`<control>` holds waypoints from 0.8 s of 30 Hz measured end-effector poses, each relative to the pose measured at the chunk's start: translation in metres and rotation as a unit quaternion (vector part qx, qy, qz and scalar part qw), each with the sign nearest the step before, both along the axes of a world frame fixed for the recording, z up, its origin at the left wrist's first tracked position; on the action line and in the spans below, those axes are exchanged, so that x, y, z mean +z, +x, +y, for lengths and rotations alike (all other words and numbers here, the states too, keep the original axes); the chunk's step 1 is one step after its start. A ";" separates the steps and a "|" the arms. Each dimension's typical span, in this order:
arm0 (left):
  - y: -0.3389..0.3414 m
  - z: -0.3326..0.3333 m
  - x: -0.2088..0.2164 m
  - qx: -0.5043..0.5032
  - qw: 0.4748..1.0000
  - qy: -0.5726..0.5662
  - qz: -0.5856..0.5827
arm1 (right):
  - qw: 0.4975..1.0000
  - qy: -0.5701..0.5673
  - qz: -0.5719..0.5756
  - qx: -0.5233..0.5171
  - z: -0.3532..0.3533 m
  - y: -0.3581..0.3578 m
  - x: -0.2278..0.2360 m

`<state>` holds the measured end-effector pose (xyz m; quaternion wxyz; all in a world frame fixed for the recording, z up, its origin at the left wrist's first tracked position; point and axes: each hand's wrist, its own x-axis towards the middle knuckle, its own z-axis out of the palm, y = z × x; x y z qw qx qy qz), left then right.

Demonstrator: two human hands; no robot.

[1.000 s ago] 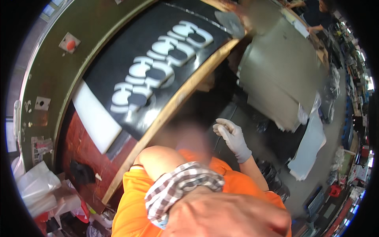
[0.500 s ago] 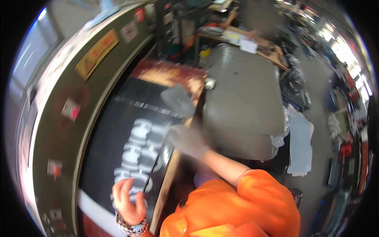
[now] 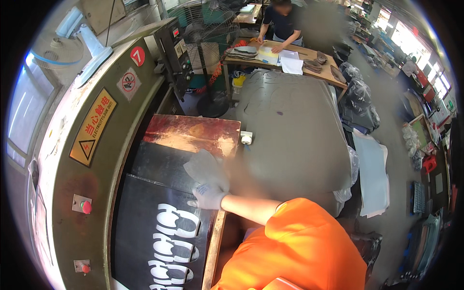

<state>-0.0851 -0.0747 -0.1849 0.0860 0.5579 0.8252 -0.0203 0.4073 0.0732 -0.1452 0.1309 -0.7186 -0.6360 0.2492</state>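
Observation:
My right hand (image 3: 211, 195), in a light grey work glove, reaches over the long black board (image 3: 133, 212). Its fingers are closed at the near edge of a flat grey piece of sheet material (image 3: 203, 166), partly covering it. That piece lies at the board's far end, by a worn red-brown wooden surface (image 3: 193, 129). Below the glove, white curved cut-out shapes (image 3: 170, 249) run down the board in a row, with dark arched edges beside them. My left hand is out of view.
A green machine body (image 3: 63, 193) with red buttons (image 3: 86, 207) borders the board on the left. To the right stands a big stack of grey-brown sheets (image 3: 290, 140). Behind are a standing fan (image 3: 198, 53) and a person (image 3: 282, 24) working at a wooden table (image 3: 309, 67).
My right hand has moved away from beside the white shapes and up to the grey piece. My left hand, over the near shapes before, has left the view. The head view has shifted.

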 end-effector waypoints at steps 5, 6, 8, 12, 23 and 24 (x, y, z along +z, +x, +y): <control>-0.020 -0.006 -0.016 0.084 0.991 -0.005 -0.107 | 0.986 -0.023 0.138 0.086 -0.024 0.025 0.019; -0.027 -0.010 -0.013 0.110 0.985 0.001 -0.135 | 0.979 -0.040 0.171 0.107 -0.038 0.033 0.020; -0.043 -0.024 -0.001 0.174 0.965 0.027 -0.195 | 0.987 -0.034 0.123 0.102 -0.058 0.042 0.015; -0.075 -0.031 0.025 0.267 0.945 0.121 -0.145 | 0.968 0.220 -0.117 -0.009 -0.045 0.065 -0.010; -0.074 0.040 -0.024 0.149 0.941 0.304 -0.015 | 0.962 0.162 -0.175 -0.130 -0.041 0.050 -0.056; -0.075 0.036 -0.022 0.125 0.942 0.310 -0.021 | 0.969 0.176 -0.116 -0.131 -0.037 0.052 -0.053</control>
